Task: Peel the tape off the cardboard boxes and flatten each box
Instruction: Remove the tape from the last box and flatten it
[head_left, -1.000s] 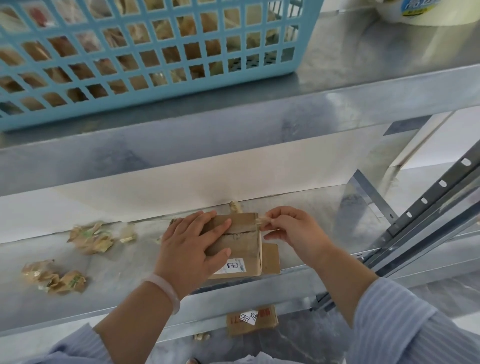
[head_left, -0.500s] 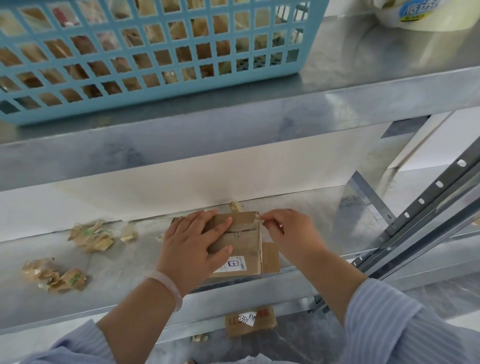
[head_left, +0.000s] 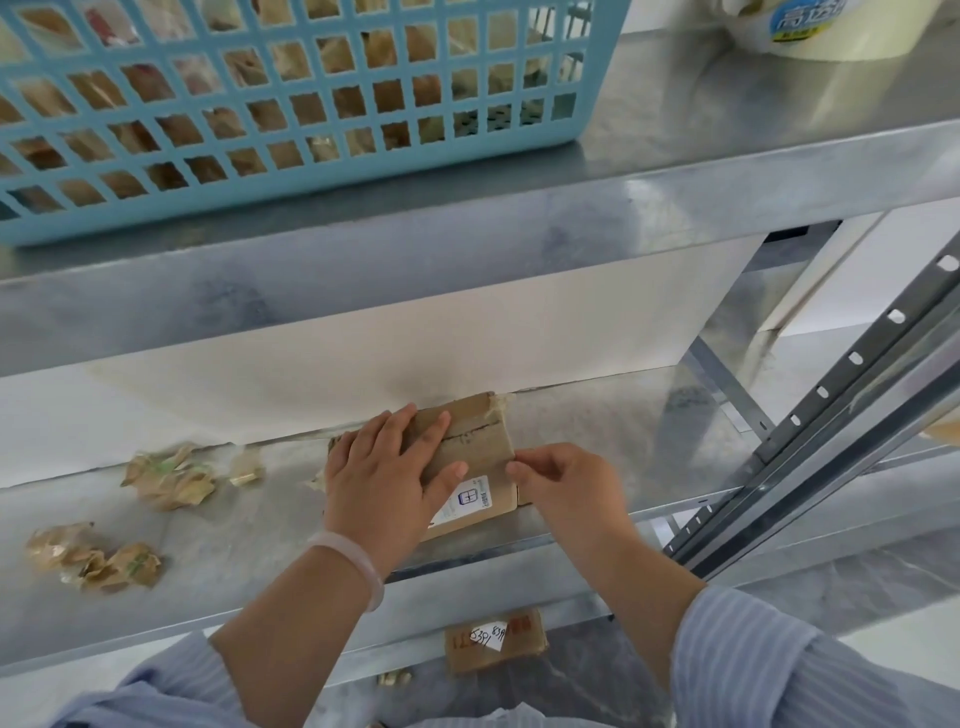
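Right hand (head_left: 566, 488) has slid from far corner of box (head_left: 478, 441) to its right edge, pinching it; left hand (head_left: 384, 483) lies flat, pressing box onto shelf (head_left: 234, 551); tape (head_left: 496, 404) curls at far corner; scraps (head_left: 171, 475) lie left.

A small brown cardboard box (head_left: 480, 441) lies on the lower grey metal shelf (head_left: 597, 410), near its front edge. The left hand (head_left: 379, 483) rests flat on it from 7 o'clock; the right hand (head_left: 566, 488) pinches its edge at 3 o'clock. Crumpled brown tape wads (head_left: 171, 475) lie at 9 o'clock. On the upper grey metal shelf (head_left: 701, 130) a blue plastic lattice basket (head_left: 311, 104) stands at 11 o'clock and a white tape roll (head_left: 821, 26) at 1 o'clock.
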